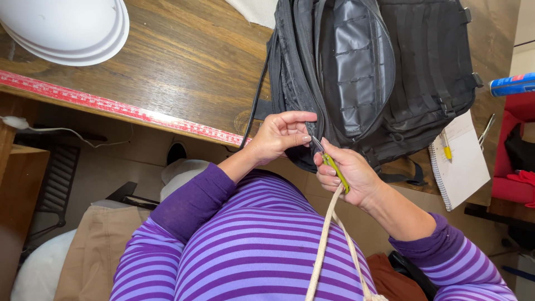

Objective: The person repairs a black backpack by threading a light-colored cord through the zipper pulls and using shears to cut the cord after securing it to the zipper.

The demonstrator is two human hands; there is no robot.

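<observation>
A person in a purple striped top stands at a brown wooden table [184, 61] and looks down at both hands. The left hand [281, 134] pinches the edge of a black backpack [390, 72], with the thumb and fingers closed on the cloth near the zipper. The right hand [348, 175] is curled tight around a small tool with a yellow-green handle [336, 170]. The metal tip of the tool pokes up and sits right at the spot where the left hand holds the bag. The two hands are very close, almost touching. The backpack lies flat on the table with its front pocket open, and its lower edge hangs over the table's side toward the person. A pale rope cord [326, 245] hangs down in front of the person's chest. A white hard hat [67, 28] sits at the far left corner of the table. A spiral notepad [462, 167] with a yellow pen [446, 147] on it lies to the right of the bag.
</observation>
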